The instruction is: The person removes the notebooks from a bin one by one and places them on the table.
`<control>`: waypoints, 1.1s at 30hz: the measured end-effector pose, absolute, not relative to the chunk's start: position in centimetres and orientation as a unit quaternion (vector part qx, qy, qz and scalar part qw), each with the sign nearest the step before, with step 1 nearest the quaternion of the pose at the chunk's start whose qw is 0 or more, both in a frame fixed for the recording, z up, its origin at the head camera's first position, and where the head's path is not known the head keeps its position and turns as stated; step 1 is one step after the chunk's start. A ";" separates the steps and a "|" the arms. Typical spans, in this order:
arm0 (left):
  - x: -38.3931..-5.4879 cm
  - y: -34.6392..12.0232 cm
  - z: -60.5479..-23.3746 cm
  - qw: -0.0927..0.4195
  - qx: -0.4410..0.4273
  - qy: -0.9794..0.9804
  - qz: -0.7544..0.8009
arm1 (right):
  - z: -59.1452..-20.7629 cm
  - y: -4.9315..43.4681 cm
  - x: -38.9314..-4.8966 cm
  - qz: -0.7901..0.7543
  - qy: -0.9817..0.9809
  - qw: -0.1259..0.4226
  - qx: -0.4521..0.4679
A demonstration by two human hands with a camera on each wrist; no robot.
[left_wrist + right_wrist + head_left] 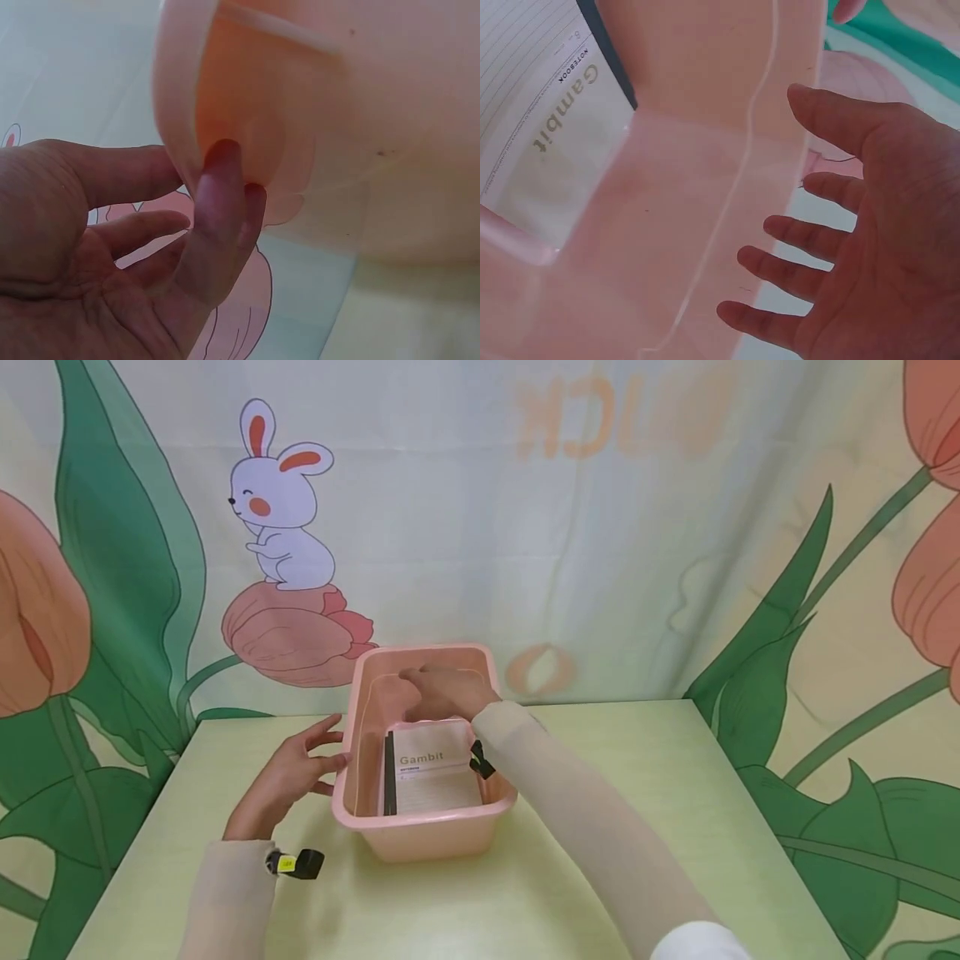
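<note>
**curious_one:** ok so what are your hands actually doing there?

**me:** Treat the pink tub (423,839) as a clock, twelve pointing away from me. My left hand (288,772) sits at nine, grasping the rim: thumb against the edge, a couple of bent fingers tucked around the lip.

**curious_one:** and the other one?

**me:** Right hand (450,692) is up at twelve, over the far end of the tub, reaching in from about four. It's released, fingers straight and spread, nothing in them. Can't tell if a fingertip is brushing the wall though.

**curious_one:** so where's the notebook?

**me:** Inside the tub, on the six o'clock side, just nearer to me than my right hand. It's a pale notebook (438,785) with "Gambit" on the cover, ruled lines across the lower part and a dark strip down its nine o'clock edge. Neither hand is holding it.

**curious_one:** what's around it all?

**me:** Tub's on a pale green-yellow table (637,735). Behind, toward twelve, hangs a printed curtain (450,568), with a white rabbit (288,518) on a pink flower (296,631) around eleven. Oh, and I've got pale sleeves (225,893) plus a little black camera (303,863) at my left wrist.
</note>
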State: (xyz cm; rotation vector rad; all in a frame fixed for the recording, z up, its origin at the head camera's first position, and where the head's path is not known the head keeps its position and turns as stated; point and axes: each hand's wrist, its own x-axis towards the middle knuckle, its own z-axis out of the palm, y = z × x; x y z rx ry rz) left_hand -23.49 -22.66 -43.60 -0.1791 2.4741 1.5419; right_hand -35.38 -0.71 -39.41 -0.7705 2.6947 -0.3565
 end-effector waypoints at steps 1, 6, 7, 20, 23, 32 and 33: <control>-23.5 -22.7 -43.7 0.112 -0.059 0.841 0.526 | -39.7 -0.9 -35.7 -0.143 0.937 0.170 -0.269; -23.4 -22.8 -43.9 0.113 -0.051 0.835 0.537 | -41.7 -2.0 -37.2 -0.215 0.926 0.230 -0.207; -23.4 -22.8 -43.9 0.114 -0.049 0.833 0.539 | -42.2 -2.4 -37.6 -0.189 0.933 0.228 -0.204; -23.3 -22.9 -44.3 0.123 -0.040 0.825 0.550 | -48.2 -4.5 -42.2 -0.079 0.862 0.079 -0.494; -23.1 -22.7 -44.3 0.126 -0.046 0.828 0.545 | -51.0 -5.1 -44.4 -0.096 0.844 0.109 -0.516; -23.2 -22.9 -44.2 0.117 -0.046 0.830 0.543 | -50.7 -4.7 -40.9 -0.096 0.926 0.305 -0.203; -23.2 -22.8 -44.2 0.116 -0.047 0.829 0.544 | -50.6 -4.6 -40.7 -0.104 0.930 0.302 -0.183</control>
